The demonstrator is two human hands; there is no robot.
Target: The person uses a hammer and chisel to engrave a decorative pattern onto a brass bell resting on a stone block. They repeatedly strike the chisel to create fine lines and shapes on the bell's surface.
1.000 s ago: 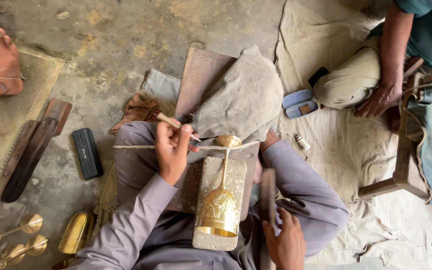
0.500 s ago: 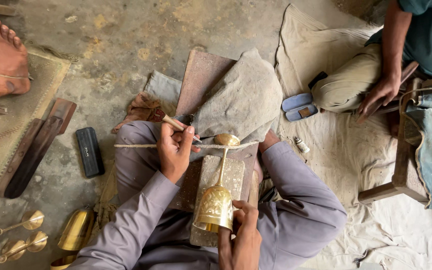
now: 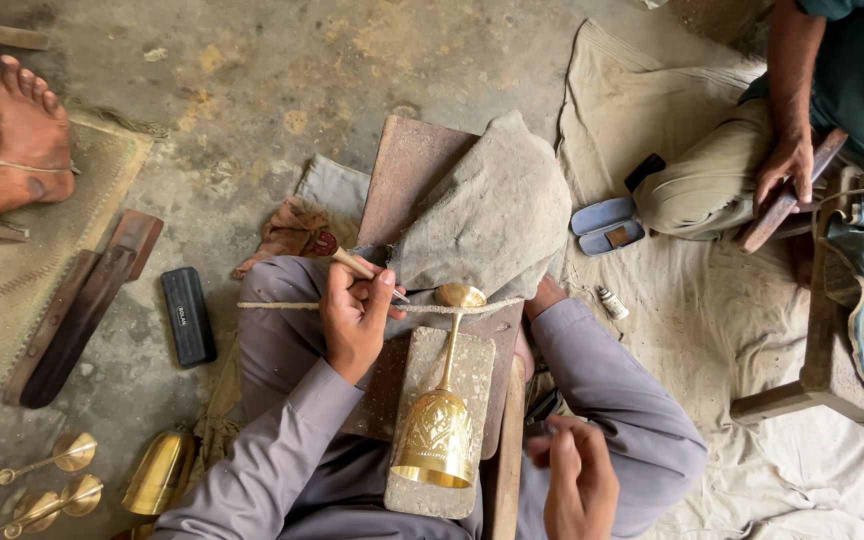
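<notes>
A brass goblet [image 3: 438, 440] lies on a stone block [image 3: 474, 372] in my lap, its foot pointing away from me. A taut cord [image 3: 282, 306] crosses its stem. My left hand [image 3: 352, 322] grips a wooden-handled tool [image 3: 354, 263], whose tip points at the goblet's foot. My right hand [image 3: 579, 482] hovers to the right of the goblet's cup with its fingers curled beside a dark tool on my lap. Whether it grips that tool is unclear.
A grey cloth [image 3: 497, 205] covers a wooden board [image 3: 402, 170] ahead. On the left lie a black case [image 3: 189, 316], wooden slats [image 3: 77, 320] and loose brass parts [image 3: 77, 455]. Another person's foot [image 3: 22, 130] is top left. A second person [image 3: 787, 165] sits by a wooden stool [image 3: 822, 310].
My right hand rested on the goblet's cup half a second ago and has since moved off it to the right. The left hand stays at the goblet's foot with its tool.
</notes>
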